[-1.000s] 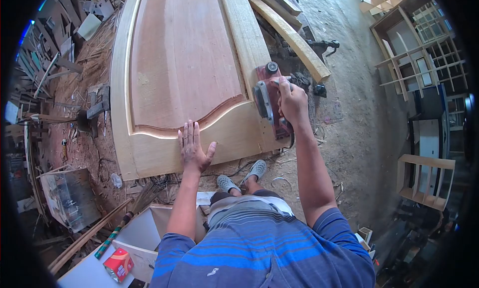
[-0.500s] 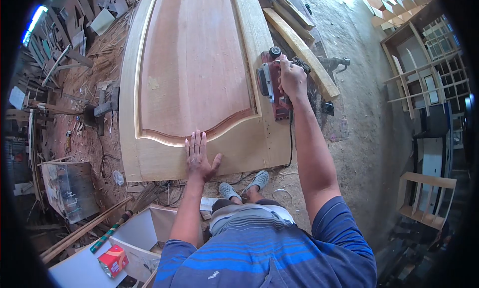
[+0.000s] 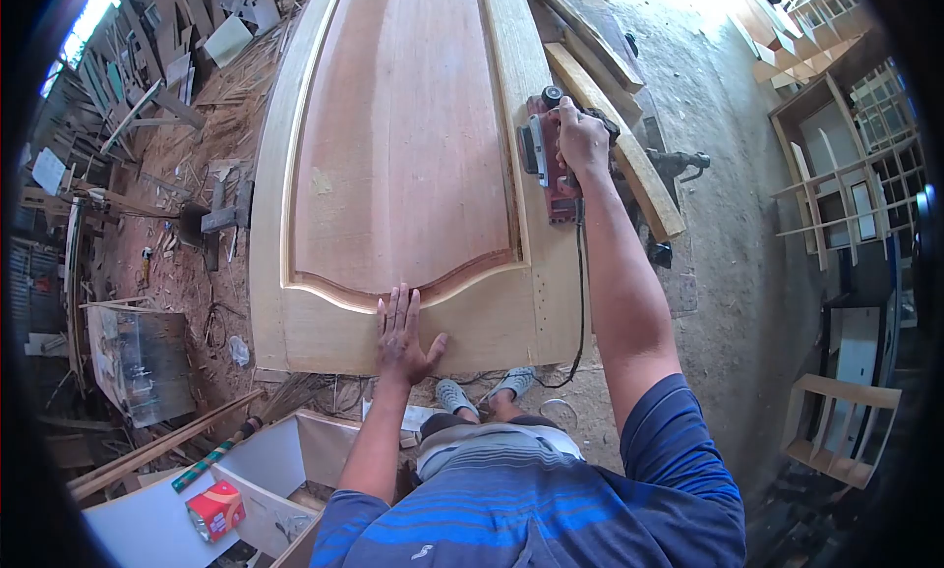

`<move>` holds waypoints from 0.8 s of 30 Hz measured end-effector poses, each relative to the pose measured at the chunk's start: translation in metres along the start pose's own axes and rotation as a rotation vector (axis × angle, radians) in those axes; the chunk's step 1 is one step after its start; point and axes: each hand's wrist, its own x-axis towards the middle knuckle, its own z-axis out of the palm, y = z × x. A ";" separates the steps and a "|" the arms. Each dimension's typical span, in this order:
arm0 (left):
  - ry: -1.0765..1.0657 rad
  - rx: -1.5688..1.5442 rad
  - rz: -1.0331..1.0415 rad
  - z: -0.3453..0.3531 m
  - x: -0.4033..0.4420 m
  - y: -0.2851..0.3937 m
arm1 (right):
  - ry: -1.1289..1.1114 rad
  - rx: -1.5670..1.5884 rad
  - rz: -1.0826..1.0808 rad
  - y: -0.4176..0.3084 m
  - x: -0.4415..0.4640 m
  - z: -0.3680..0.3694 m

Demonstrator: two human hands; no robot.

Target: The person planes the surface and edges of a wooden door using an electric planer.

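A wooden panel door (image 3: 315,342) lies flat before me, with a reddish recessed panel and a curved lower moulding. My left hand (image 3: 401,340) rests palm down on its bottom rail, fingers spread, fingertips by the moulding. On the right stile sits a red and black power tool that looks like a belt sander (image 3: 560,199), with a black knob at its front. My right hand (image 3: 582,140) is wrapped around its handle. A black cord (image 3: 583,312) trails from the tool past the door's lower edge. The tool's underside is hidden.
Lumber pieces (image 3: 654,199) lie along the door's right side, near another dark tool (image 3: 678,163). At lower left is an open white box (image 3: 261,470) with a red can (image 3: 215,511). Wood scraps fill the left side; wooden frames (image 3: 841,430) stand at right.
My right hand has pushed the belt sander forward along the right stile. My left hand has stayed in place on the bottom rail. The camera view has shifted slightly.
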 end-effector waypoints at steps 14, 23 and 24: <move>0.037 -0.054 -0.008 -0.002 -0.001 0.001 | 0.142 -0.076 -0.121 0.008 0.132 0.058; 0.075 -0.039 -0.001 0.011 -0.007 -0.006 | 0.280 0.368 -0.541 0.002 -0.098 -0.057; 0.079 -0.039 0.007 0.016 -0.007 -0.010 | 0.246 0.345 -0.532 0.002 -0.138 -0.085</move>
